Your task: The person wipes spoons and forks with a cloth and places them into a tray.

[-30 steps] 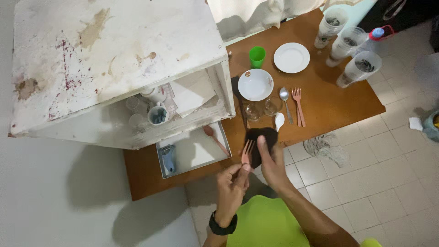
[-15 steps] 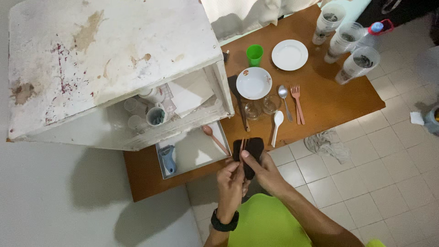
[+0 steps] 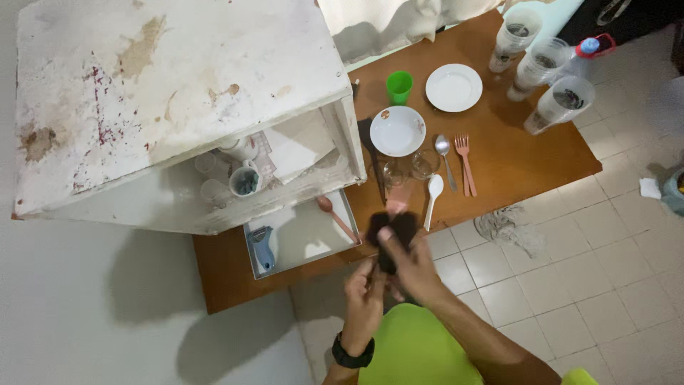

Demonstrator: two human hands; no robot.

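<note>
My right hand grips a dark cloth held up in front of me, over the near edge of the brown table. The cloth is wrapped around a pink fork, and only the fork's tip shows above the cloth. My left hand, with a black watch on the wrist, is closed just below and holds the fork's lower end. Both hands meet at the cloth.
On the table are a green cup, white plate, white bowl, two glasses, spoons, pink forks and several plastic cups. A stained white cabinet stands left, a tray below. A rag lies on the tiles.
The pink fork, bare in my left hand a second ago, is now covered by the dark cloth. Both hands have moved closer together around it.
</note>
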